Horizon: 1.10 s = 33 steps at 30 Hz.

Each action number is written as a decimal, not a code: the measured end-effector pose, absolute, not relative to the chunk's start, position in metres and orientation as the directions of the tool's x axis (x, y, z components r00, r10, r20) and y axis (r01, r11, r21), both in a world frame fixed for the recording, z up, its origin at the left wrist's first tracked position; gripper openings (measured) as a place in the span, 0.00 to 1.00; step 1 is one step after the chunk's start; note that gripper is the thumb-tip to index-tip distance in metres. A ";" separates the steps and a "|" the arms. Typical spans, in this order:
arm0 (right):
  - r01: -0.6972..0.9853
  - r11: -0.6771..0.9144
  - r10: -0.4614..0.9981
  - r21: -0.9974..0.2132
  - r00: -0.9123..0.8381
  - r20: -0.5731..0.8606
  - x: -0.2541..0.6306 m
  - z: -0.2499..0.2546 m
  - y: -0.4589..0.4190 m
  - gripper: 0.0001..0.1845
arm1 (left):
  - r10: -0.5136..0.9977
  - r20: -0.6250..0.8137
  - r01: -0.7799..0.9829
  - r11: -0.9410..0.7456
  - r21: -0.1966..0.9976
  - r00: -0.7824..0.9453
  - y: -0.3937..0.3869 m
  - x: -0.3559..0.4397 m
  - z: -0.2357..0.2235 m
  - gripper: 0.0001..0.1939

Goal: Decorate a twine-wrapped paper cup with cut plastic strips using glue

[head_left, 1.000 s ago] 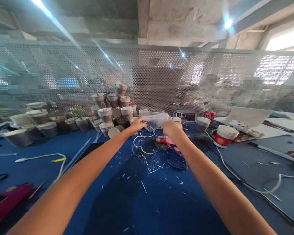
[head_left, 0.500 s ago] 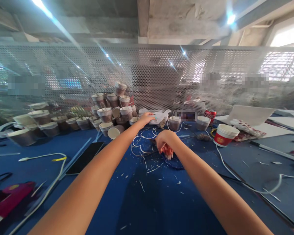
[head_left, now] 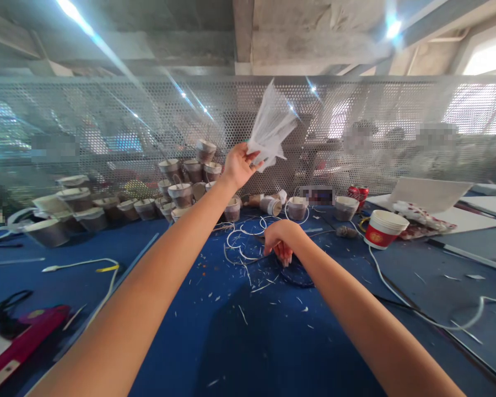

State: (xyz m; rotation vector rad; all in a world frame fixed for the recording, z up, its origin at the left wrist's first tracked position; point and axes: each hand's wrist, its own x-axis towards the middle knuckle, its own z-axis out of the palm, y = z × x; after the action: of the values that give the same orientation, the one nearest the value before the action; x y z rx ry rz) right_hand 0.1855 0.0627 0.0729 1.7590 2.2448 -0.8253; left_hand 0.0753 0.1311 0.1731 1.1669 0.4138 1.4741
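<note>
My left hand (head_left: 240, 164) is raised in front of the perforated screen, its fingers pinching a crumpled, thin white translucent sheet (head_left: 273, 124) that fans upward. It could be tissue or plastic; I cannot tell which. Lower down, my right hand (head_left: 281, 242) hangs bent at the wrist over the blue table, fingers curled downward; what they hold, if anything, is hidden. Loops of white cord (head_left: 233, 238) lie just left of it, and a dark blue coil (head_left: 298, 277) lies under its wrist. Small brown pots with white rims (head_left: 180, 194) stand stacked behind my left forearm.
White and red paper cups (head_left: 383, 229) stand at the right beside a white cable (head_left: 382, 275). Red cans (head_left: 358, 196) are behind them. A magenta tool (head_left: 39, 339) lies at the lower left. White scraps litter the blue table (head_left: 248, 353). The perforated screen (head_left: 128, 105) closes off the back.
My left hand has lifted the white sheet up off the pots at the back of the table, and it now spreads upward. The right hand stays in about the same place.
</note>
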 end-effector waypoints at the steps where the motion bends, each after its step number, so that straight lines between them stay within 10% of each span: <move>1: 0.929 0.165 0.852 -0.332 -0.304 -0.427 0.185 0.076 0.062 0.13 | 0.889 0.423 -0.591 -0.249 0.767 0.175 0.121 0.070 0.175 0.15; 7: 0.750 0.351 0.914 -0.560 -0.406 0.030 0.180 0.083 0.051 0.30 | 0.901 0.403 -0.578 -0.245 0.778 0.160 0.057 0.021 0.148 0.22; 11: 0.160 0.431 0.841 -0.888 -0.428 0.331 0.175 0.074 0.041 0.39 | 0.927 0.368 -0.460 -0.296 0.837 0.073 0.031 -0.010 0.105 0.25; 15: -0.196 0.304 0.892 -0.933 -0.286 0.350 0.171 0.055 0.033 0.29 | 0.972 0.201 -0.483 -0.119 0.868 0.122 0.010 -0.028 0.066 0.30; 23: -0.027 0.393 0.918 -0.919 -0.048 0.394 0.191 0.013 0.008 0.16 | 0.942 -0.211 -0.545 0.324 0.773 0.260 -0.020 -0.046 0.034 0.15; 33: 0.084 0.519 0.842 -0.851 0.123 0.526 0.196 0.012 -0.003 0.12 | 0.907 -0.105 -0.255 0.224 0.941 0.409 -0.032 -0.073 0.027 0.21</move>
State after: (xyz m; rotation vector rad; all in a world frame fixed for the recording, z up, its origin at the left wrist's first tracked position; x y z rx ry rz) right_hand 0.1963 -0.0028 0.0115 2.3026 3.4880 -1.7458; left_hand -0.0728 -0.0317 0.0273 1.0346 0.7819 0.9258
